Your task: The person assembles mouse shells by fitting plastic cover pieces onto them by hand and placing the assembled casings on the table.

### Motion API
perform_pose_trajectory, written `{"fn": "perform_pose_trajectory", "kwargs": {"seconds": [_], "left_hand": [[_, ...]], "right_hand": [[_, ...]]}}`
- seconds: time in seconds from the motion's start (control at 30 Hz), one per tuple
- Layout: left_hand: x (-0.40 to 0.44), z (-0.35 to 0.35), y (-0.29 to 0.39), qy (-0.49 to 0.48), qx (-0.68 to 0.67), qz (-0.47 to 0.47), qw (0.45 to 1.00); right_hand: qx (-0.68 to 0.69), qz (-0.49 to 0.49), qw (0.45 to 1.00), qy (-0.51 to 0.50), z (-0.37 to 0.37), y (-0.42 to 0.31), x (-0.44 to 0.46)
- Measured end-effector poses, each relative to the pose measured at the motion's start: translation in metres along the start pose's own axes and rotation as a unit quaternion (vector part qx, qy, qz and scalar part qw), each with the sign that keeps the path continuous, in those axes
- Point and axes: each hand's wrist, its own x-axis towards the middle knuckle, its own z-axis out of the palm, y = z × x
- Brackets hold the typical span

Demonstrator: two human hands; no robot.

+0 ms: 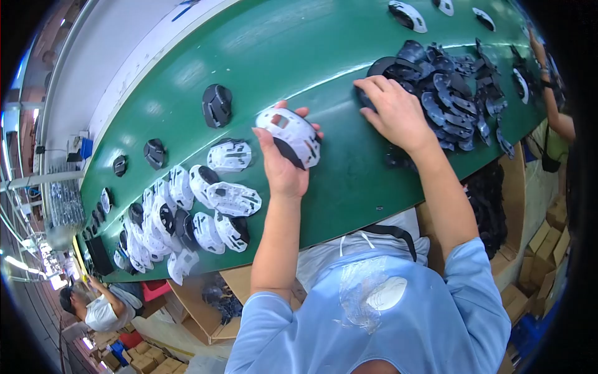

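Note:
My left hand (283, 163) is closed around a white plastic shell (294, 131) with a black lower part and small cut-outs, held above the green table. My right hand (398, 115) reaches to the near-left edge of a heap of black curved plastic pieces (445, 103). Its fingers curl over a dark curved piece (362, 98), partly hidden beneath them. Left of my left hand lie many white shells (229, 154) in overlapping rows, some with black parts. A dark shell (217, 106) rests apart from them, farther back.
The long green table (336, 174) curves across the view. More white-and-black shells (408, 15) lie at its far side. Cardboard boxes (215, 324) with dark parts stand below the near edge. A person (103, 305) is at far left, another person's arm (548, 93) at far right.

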Motion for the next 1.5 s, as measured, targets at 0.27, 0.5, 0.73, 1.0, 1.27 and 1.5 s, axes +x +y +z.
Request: {"fn": "perform_pose_trajectory", "kwargs": {"seconds": [0.27, 0.5, 0.73, 1.0, 1.27, 1.5], "left_hand": [[-0.009, -0.002, -0.009, -0.013, 0.061, 0.059, 0.996], [-0.014, -0.008, -0.012, -0.026, 0.094, 0.108, 0.989], [-0.009, -0.015, -0.013, -0.030, 0.173, 0.150, 0.973], [-0.004, -0.025, -0.021, -0.060, 0.251, 0.199, 0.945], [0.001, -0.029, -0.024, -0.068, 0.357, 0.235, 0.902], [-0.001, -0.031, -0.027, -0.048, 0.335, 0.232, 0.912]], "right_hand": [[0.587, -0.035, 0.809, 0.007, -0.013, -0.061, -0.006], [0.400, -0.133, 0.863, 0.278, 0.048, -0.099, 0.007], [0.516, -0.103, 0.817, 0.238, 0.062, -0.088, 0.006], [0.527, -0.119, 0.812, 0.219, 0.068, -0.090, 0.008], [0.576, -0.070, 0.784, 0.218, 0.072, -0.088, 0.001], [0.526, -0.102, 0.814, 0.224, 0.077, -0.094, -0.004]]}}
